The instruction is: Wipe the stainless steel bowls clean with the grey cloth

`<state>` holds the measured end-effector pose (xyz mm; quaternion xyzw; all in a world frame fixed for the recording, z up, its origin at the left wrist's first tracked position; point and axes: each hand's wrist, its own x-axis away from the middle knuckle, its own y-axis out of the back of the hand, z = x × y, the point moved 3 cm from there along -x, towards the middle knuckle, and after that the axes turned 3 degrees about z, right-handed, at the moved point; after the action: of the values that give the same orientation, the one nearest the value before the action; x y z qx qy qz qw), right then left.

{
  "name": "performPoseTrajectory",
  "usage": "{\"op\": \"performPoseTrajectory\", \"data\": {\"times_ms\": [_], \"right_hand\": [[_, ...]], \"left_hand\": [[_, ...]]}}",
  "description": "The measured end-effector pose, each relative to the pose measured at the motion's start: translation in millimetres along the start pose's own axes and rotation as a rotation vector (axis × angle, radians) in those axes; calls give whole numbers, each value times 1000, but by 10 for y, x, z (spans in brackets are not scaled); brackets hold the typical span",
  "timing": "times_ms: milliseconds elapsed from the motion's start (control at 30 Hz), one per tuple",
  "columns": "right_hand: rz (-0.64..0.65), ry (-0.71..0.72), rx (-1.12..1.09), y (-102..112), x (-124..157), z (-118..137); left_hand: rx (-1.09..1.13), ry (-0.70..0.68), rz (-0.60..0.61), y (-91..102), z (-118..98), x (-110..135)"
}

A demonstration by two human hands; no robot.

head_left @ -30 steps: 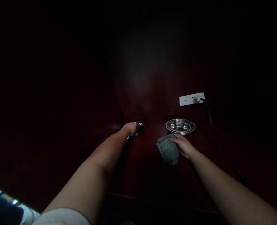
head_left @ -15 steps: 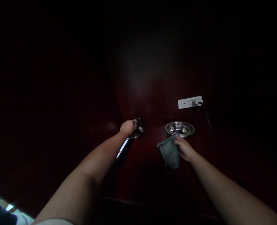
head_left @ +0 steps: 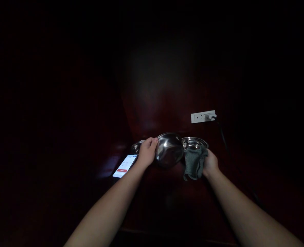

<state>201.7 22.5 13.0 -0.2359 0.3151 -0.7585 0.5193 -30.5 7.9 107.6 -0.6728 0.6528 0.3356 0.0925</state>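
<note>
My left hand grips the rim of a shiny steel bowl and holds it tilted above the dark red table. My right hand is closed on a grey cloth that hangs just right of the lifted bowl. Behind the cloth a second steel bowl rests on the table. Another steel dish sits behind my left hand, partly hidden by it.
A phone with a lit screen lies on the table left of my left wrist. A white power strip with a plug and a dark cable sits at the back right. The surroundings are very dark.
My left hand has lifted a steel bowl and brought it right, toward the cloth. My right hand has raised the cloth beside it. The phone now shows fully.
</note>
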Motion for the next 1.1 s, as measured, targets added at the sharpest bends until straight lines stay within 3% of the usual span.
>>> {"op": "performPoseTrajectory", "data": {"times_ms": [233,367,500,633,733,933,1100], "right_hand": [[142,171,82,-24,-14,21],[156,213,169,-21,-34,6],[108,187,245,16,-50,-1],[134,202,399,6,-30,40],[160,256,542,-25,2,93],[41,351,745,-45,20,196],[-43,555,900,-81,79,304]], "left_hand": [[411,169,-83,-253,153,205],[673,315,-172,-407,310,284],[873,485,-82,-509,442,398],[896,614,16,-537,507,507],[865,614,-45,-543,527,528],[855,589,-165,-565,527,519],[879,591,-209,-571,504,517]]}}
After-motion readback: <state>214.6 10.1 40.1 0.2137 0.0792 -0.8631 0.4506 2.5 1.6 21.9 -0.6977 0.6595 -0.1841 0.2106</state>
